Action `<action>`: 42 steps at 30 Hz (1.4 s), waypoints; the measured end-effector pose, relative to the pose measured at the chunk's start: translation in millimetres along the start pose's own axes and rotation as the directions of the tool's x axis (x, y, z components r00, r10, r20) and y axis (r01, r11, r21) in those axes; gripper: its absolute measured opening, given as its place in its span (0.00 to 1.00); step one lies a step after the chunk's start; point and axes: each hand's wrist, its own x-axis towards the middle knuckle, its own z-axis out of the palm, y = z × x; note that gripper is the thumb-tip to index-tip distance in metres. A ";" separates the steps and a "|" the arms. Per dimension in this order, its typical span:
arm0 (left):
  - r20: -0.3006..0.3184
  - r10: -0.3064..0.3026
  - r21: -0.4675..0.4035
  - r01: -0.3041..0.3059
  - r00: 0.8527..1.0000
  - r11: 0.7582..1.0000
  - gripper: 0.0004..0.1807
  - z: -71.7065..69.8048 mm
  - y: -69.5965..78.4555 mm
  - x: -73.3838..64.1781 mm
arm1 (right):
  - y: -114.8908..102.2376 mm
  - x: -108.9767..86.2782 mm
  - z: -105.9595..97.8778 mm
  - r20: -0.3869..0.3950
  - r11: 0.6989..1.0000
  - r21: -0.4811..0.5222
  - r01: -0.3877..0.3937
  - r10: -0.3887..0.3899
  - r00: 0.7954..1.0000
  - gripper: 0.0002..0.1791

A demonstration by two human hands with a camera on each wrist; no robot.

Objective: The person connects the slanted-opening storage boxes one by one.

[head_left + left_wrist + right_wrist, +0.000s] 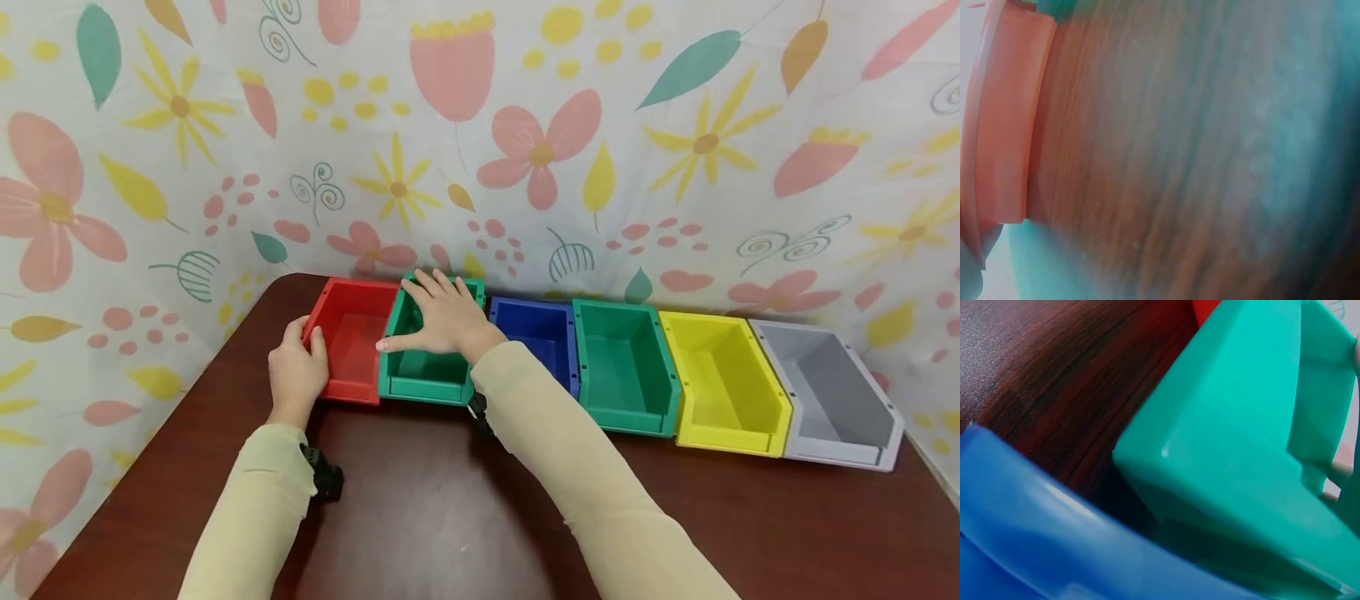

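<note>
Smooth plastic bins (356, 346) (faintly glossy along the edges) on a shiny, wood-grained table (405, 500)

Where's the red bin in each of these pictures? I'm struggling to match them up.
Head view: the red bin is left of centre, at the left end of the row, with the left hand on it.
Left wrist view: the red bin runs down the left edge.
Right wrist view: only a sliver of the red bin shows at the top, right of centre.
Shared landmark: the green bin beside it.
</note>
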 end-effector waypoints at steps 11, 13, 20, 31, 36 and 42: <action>0.013 -0.018 -0.005 0.018 1.000 1.000 0.24 0.9 0.7 1.5 | -0.1 1.0 -2.3 0.007 1.000 0.013 0.000 0.000 1.000 0.62; 0.015 -0.017 -0.005 0.017 1.000 1.000 0.24 1.0 1.1 1.7 | 0.4 1.0 -2.3 0.009 1.000 0.015 -0.002 0.002 1.000 0.62; 0.021 -0.026 0.000 0.026 0.999 1.000 0.24 -0.4 3.5 -0.3 | 1.7 0.7 1.7 0.001 1.000 0.028 0.003 -0.003 1.000 0.63; 0.013 -0.019 -0.005 0.019 1.000 1.000 0.24 4.7 0.8 -1.3 | 8.3 2.0 13.3 0.014 0.999 0.033 -0.004 0.003 1.000 0.63; 0.004 -0.006 -0.010 0.006 1.000 1.000 0.24 5.1 -1.3 -0.4 | 8.7 3.4 15.3 0.008 0.999 0.040 0.001 -0.001 1.000 0.63; 0.001 0.005 -0.008 -0.005 1.000 1.000 0.24 4.2 -1.7 3.4 | 9.7 4.4 15.3 0.008 0.999 0.050 -0.001 0.000 1.000 0.64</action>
